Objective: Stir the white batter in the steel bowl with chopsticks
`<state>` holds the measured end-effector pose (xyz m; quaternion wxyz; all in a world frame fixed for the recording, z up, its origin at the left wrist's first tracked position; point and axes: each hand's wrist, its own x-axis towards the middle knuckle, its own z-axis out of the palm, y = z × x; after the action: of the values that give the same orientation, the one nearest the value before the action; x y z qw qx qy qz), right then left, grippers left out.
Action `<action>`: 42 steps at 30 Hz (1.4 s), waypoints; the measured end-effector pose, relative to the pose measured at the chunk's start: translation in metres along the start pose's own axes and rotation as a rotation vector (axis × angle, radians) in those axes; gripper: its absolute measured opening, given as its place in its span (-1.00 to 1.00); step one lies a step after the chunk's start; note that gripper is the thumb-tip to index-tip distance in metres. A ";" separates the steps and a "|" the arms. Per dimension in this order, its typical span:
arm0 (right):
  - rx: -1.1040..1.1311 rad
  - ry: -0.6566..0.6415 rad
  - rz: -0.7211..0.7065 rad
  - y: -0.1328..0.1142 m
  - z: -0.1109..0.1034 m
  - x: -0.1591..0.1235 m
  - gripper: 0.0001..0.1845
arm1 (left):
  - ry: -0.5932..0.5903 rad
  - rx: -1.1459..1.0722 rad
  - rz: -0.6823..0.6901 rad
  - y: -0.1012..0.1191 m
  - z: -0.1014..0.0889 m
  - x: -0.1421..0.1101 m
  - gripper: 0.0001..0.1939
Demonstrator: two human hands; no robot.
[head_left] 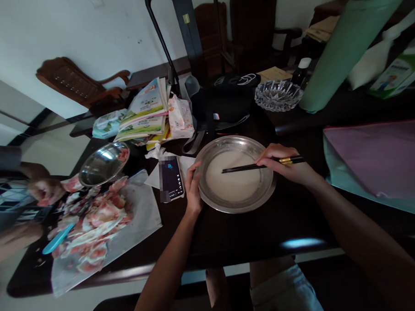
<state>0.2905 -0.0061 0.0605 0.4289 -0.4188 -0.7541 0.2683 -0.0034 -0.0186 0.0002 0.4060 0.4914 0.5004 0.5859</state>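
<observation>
A shallow metal bowl (209, 194) of pale, milky batter stands on the dark table in front of me. My left hand (193, 188) rests against the bowl's left rim, fingers curved along it. My right hand (286, 163) is closed on a pair of black chopsticks (249, 166) with gold bands, held level over the batter, tips pointing left above the liquid. A phone (171, 178) lies on a white tissue just left of my left hand.
At the left, raw pink meat pieces (93, 220) lie on a plastic sheet with a blue tool and a second metal bowl (103, 164); another person's hands (44, 190) work there. Books, tissue packs, a glass ashtray (278, 95), a green bottle and pink cloth crowd the back and right.
</observation>
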 end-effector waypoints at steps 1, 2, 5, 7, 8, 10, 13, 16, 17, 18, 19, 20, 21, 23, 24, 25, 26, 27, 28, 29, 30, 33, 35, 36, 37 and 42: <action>-0.011 0.031 0.005 0.001 -0.002 0.000 -0.66 | -0.005 0.002 0.004 0.000 0.000 0.000 -0.60; -0.013 0.065 0.013 0.002 -0.004 -0.001 -0.65 | -0.010 0.001 0.005 0.000 0.000 0.000 -0.60; 0.035 0.166 0.059 0.002 -0.016 -0.003 -0.56 | -0.027 -0.012 -0.007 -0.002 -0.001 0.000 -0.60; 0.103 0.198 0.093 0.000 -0.022 -0.004 -0.51 | -0.018 -0.015 -0.008 -0.003 -0.001 0.000 -0.61; 0.139 0.194 0.108 -0.001 -0.024 -0.005 -0.49 | -0.008 -0.010 -0.004 -0.003 -0.001 0.000 -0.61; 0.195 0.149 0.125 -0.004 -0.026 -0.006 -0.47 | 0.011 0.006 0.008 -0.003 -0.001 0.001 -0.62; 0.199 0.030 0.107 -0.007 -0.020 -0.004 -0.48 | 0.007 0.024 0.020 -0.003 -0.001 0.001 -0.61; 0.134 -0.064 0.052 -0.007 -0.008 -0.002 -0.53 | 0.002 0.016 0.018 -0.002 0.000 0.001 -0.60; 0.109 -0.073 0.035 -0.006 -0.004 -0.001 -0.56 | 0.000 0.011 0.015 -0.001 0.000 0.001 -0.59; 0.083 -0.072 0.020 -0.005 -0.001 0.000 -0.58 | -0.003 0.008 0.011 -0.001 0.000 0.000 -0.59; 0.058 -0.060 0.011 -0.003 0.002 0.000 -0.60 | -0.008 0.007 0.008 -0.001 0.000 0.000 -0.58; 0.034 -0.038 0.008 -0.002 0.003 0.000 -0.62 | -0.011 0.006 0.007 -0.001 0.000 0.000 -0.58; 0.013 -0.012 0.011 -0.001 0.003 0.001 -0.63 | -0.011 0.003 0.005 -0.001 0.000 0.000 -0.58; -0.011 0.058 0.033 0.001 0.000 0.000 -0.61 | -0.008 -0.001 0.001 -0.001 0.000 0.000 -0.58; -0.010 0.095 0.051 0.002 -0.003 -0.001 -0.60 | -0.006 -0.003 0.000 -0.001 0.000 0.000 -0.58; 0.000 0.127 0.072 0.002 -0.007 -0.001 -0.58 | -0.006 -0.004 -0.001 -0.002 0.000 0.000 -0.58; 0.022 0.154 0.094 0.001 -0.011 -0.002 -0.55 | -0.006 -0.005 -0.002 -0.002 0.000 0.000 -0.58; 0.051 0.173 0.113 0.001 -0.015 -0.003 -0.52 | -0.006 -0.005 -0.002 -0.002 0.000 0.000 -0.59; 0.085 0.185 0.128 0.000 -0.018 -0.004 -0.50 | -0.005 -0.005 -0.002 -0.002 0.000 0.000 -0.59; 0.120 0.183 0.138 -0.001 -0.020 -0.005 -0.49 | -0.003 -0.006 -0.004 -0.002 0.000 0.000 -0.59; 0.151 0.170 0.141 -0.003 -0.021 -0.005 -0.48 | 0.001 -0.007 -0.007 -0.002 0.000 0.000 -0.60; 0.185 0.072 0.108 -0.006 -0.017 -0.005 -0.48 | 0.007 -0.002 -0.009 -0.002 0.000 0.000 -0.59; 0.163 -0.009 0.072 -0.006 -0.010 -0.003 -0.50 | 0.011 0.005 0.005 -0.001 0.001 0.000 -0.59; 0.144 -0.037 0.052 -0.006 -0.006 -0.003 -0.53 | 0.012 0.009 0.015 -0.001 0.001 0.000 -0.60; 0.124 -0.056 0.035 -0.006 -0.002 -0.002 -0.57 | 0.013 0.012 0.023 -0.001 0.001 0.000 -0.60; 0.017 0.000 0.017 0.000 0.005 0.000 -0.69 | 0.017 -0.009 0.026 -0.002 0.001 0.001 -0.60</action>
<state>0.2859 -0.0067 0.0582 0.4302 -0.4217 -0.7481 0.2781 -0.0027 -0.0175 -0.0013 0.3962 0.4912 0.4947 0.5974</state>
